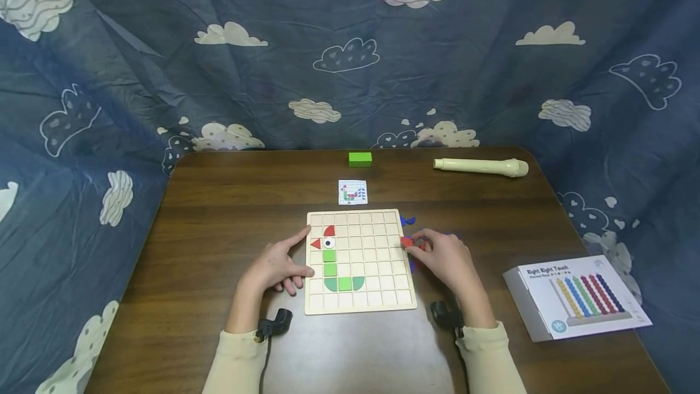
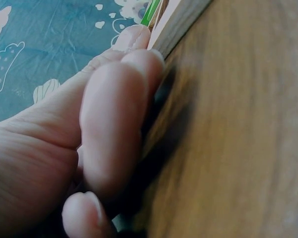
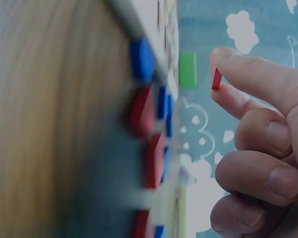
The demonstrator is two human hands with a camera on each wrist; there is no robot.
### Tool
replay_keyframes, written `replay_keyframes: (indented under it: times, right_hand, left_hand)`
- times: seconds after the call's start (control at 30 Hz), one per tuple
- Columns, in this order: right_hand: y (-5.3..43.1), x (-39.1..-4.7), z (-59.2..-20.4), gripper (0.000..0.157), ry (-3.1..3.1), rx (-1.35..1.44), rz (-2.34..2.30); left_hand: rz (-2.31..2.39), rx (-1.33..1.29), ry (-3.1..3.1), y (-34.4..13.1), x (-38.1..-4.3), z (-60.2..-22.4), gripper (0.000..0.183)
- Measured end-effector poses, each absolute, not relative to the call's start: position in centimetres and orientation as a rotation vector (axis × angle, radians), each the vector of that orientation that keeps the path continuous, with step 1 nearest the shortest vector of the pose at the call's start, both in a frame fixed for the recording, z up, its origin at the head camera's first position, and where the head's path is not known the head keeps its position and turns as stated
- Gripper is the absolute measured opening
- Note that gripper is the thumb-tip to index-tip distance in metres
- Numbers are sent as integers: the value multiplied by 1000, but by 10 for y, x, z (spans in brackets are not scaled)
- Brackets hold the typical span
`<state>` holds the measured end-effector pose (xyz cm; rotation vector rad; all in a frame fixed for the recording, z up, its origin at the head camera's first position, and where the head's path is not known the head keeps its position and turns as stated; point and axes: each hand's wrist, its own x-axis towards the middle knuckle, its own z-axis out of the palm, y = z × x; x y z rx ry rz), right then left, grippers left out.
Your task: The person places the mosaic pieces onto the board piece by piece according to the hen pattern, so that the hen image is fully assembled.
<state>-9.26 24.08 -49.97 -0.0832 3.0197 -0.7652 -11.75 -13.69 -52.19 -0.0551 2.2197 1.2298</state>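
Note:
A wooden grid board [image 1: 377, 260] lies on the table. On its left side sit a red quarter-round [image 1: 329, 231], a red triangle [image 1: 316, 244], an eye tile [image 1: 328, 243], several green squares [image 1: 330, 256] and two darker green quarter-rounds [image 1: 358, 283]. My left hand [image 1: 276, 266] touches the board's left edge with index finger and thumb spread apart. At the right edge, my right hand [image 1: 445, 257] pinches a small red piece [image 3: 216, 79] between thumb and index finger; its full shape is unclear. Beneath that hand lie loose red pieces [image 3: 141, 113] and blue pieces [image 3: 142, 59], partly hidden in the head view.
Behind the board lies a small picture card [image 1: 352, 192], with a green block [image 1: 360, 159] farther back. A cream microphone-shaped object [image 1: 481, 167] lies at the back right. A white box [image 1: 576, 297] with a printed bead picture stands at the right edge.

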Motion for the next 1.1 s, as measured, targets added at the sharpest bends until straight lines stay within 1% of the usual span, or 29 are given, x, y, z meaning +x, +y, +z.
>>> replay_keyframes:
  times: [0.17, 0.33, 0.6, 0.8, 1.1]
  right_hand:
    - [219, -90, -488, 31, 3007, -121, -791]
    - [187, -88, -482, 27, 3006, -208, -805]
    - [137, -84, -489, 24, 2890, -309, -774]
    - [122, -79, -503, 23, 2925, -386, -647]
    - [118, -77, -506, 23, 2939, -366, -605]
  left_hand:
    - [1222, -52, 2225, -136, -119, -521, 101]
    - [1230, -46, 2217, -137, -122, -522, 102]
    - [1237, -49, 2202, -138, -125, -521, 101]
    - [1236, -46, 2199, -138, -124, -520, 100]
    - [1232, -50, 2221, -139, -119, -522, 98]
